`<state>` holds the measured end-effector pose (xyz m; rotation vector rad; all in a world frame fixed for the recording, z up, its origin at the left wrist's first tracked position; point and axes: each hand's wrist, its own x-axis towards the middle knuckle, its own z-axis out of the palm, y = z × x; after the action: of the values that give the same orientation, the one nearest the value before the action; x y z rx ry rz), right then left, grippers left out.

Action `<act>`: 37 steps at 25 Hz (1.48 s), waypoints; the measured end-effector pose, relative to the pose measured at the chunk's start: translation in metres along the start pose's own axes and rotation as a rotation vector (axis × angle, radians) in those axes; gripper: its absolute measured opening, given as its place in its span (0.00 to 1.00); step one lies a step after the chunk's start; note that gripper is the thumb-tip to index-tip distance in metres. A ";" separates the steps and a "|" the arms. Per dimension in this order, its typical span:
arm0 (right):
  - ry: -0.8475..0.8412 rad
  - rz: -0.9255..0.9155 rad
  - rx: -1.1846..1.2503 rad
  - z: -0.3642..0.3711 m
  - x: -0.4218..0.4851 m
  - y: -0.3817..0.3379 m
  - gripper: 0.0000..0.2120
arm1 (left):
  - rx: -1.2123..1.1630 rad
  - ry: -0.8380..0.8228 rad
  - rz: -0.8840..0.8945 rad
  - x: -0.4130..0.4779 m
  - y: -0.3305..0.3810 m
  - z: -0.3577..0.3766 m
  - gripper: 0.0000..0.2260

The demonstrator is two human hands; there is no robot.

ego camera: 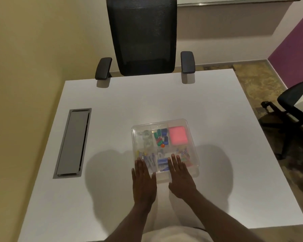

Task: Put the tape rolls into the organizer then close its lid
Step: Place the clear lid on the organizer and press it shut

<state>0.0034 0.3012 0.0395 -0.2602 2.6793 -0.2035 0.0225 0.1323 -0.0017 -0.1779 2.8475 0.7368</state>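
A clear plastic organizer (191,135) sits on the white table with its transparent lid down over the compartments. Clear tape rolls (146,139) lie in its far-left compartment. Other compartments hold coloured clips, a pink pad (178,135) and small stationery. My left hand (143,180) lies flat, fingers spread, on the lid's near-left part. My right hand (179,177) lies flat on the lid's near middle. Neither hand holds anything.
A grey cable hatch (72,142) is set into the white table (112,105) at the left. A black mesh office chair (142,37) stands at the far edge. Another black chair (294,109) is off the table's right side.
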 end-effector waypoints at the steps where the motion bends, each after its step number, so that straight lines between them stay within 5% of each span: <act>1: 0.004 0.003 0.003 0.000 0.000 -0.001 0.40 | 0.032 -0.037 -0.015 -0.002 -0.005 0.001 0.35; 9: -0.060 0.002 0.007 0.003 0.005 0.002 0.46 | 0.209 -0.168 -0.011 -0.001 -0.012 0.003 0.41; 15: 0.077 -0.015 0.146 0.004 0.010 0.015 0.38 | 0.131 -0.109 0.060 0.000 -0.008 -0.002 0.36; 23: 0.094 -0.015 0.139 -0.014 0.028 0.055 0.45 | 0.191 -0.302 0.182 0.042 0.040 -0.014 0.45; 27: 0.316 0.278 0.409 -0.025 0.033 0.066 0.38 | 0.099 -0.146 0.025 0.055 0.036 -0.023 0.41; 29: 0.246 0.366 0.517 -0.027 0.035 0.076 0.42 | 0.024 -0.125 -0.070 0.059 0.027 -0.028 0.44; 33: 0.132 0.181 0.526 -0.023 0.036 0.086 0.52 | 0.092 -0.279 -0.037 0.064 0.016 -0.033 0.57; 37: 0.109 0.188 0.506 -0.021 0.040 0.086 0.55 | 0.133 -0.323 -0.029 0.071 0.015 -0.034 0.61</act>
<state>-0.0546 0.3779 0.0261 0.1639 2.6256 -0.8364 -0.0543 0.1233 0.0192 -0.0725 2.5677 0.5137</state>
